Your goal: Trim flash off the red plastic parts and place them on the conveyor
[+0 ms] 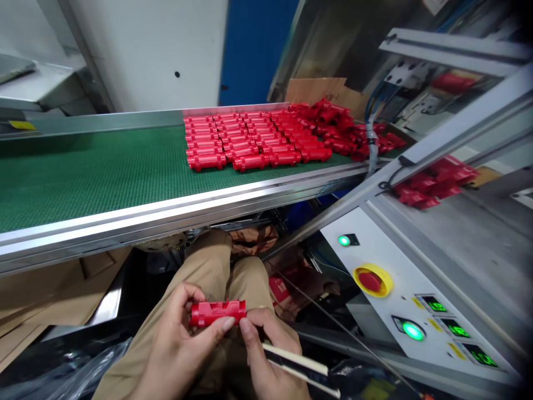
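Observation:
Above the lap, my left hand (177, 339) is closed round a red plastic cylinder (217, 312), its thumb along the front. My right hand (272, 347) has thumb and forefinger at the right end of that cylinder. A tool with pale handles (295, 364) lies in the same right hand and points down to the right; its working end is not clear to see. On the green conveyor belt (95, 172), several rows of similar red parts (250, 139) lie side by side, with a loose heap of red parts (333, 119) at their right.
The belt's metal edge (158, 214) runs across in front of the knees. At the right stands a machine panel (395, 289) with a red and yellow stop button (372, 279), lit green buttons and displays. Red pieces (435, 180) sit in the machine. Cardboard (54, 294) lies at the lower left.

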{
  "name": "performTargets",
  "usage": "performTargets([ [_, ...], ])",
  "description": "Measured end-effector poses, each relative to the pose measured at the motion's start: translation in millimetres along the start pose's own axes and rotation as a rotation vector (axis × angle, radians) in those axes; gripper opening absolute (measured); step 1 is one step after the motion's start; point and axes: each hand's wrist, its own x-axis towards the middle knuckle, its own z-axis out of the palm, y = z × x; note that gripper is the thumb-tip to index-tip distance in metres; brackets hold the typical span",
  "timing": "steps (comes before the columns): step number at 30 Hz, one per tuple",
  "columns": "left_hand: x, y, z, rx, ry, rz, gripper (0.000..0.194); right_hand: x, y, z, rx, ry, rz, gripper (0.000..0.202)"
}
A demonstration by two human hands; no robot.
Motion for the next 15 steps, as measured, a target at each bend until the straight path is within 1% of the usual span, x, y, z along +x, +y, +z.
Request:
performTargets([
  [2,-1.1,0.6,0.6,0.031,0.034,0.059,0.039,0.1,-0.5,0.1,-0.006,0.024,-0.063,0.026],
  [3,-1.1,0.7,-0.1,0.029,0.028,0.058,0.036,0.3,-0.1,0.1,-0.003,0.025,-0.081,0.026],
  [4,-0.8,0.7,-1.4,0.017,0.01,0.037,0.034,0.4,0.6,0.0,0.0,0.019,-0.084,0.026],
  [6,-0.1,-0.3,-5.1,-0.019,-0.03,-0.034,0.036,0.4,2.5,-0.4,0.006,0.0,-0.069,0.027],
  [8,0.1,-2.8,-9.2,-0.048,-0.044,-0.098,0.036,0.2,4.2,-1.4,0.01,-0.008,-0.057,0.026],
  [12,1.4,-7.2,-16.7,-0.062,-0.051,-0.141,0.035,0.9,4.6,-5.2,0.018,-0.029,-0.069,0.025],
  [13,2.9,-6.4,-18.6,-0.031,-0.057,-0.13,0.035,1.5,4.3,-6.1,0.018,-0.038,-0.078,0.025],
  [15,7.9,-1.4,-21.6,0.111,-0.066,-0.047,0.031,3.2,3.5,-7.0,0.022,-0.057,-0.107,0.024],
])
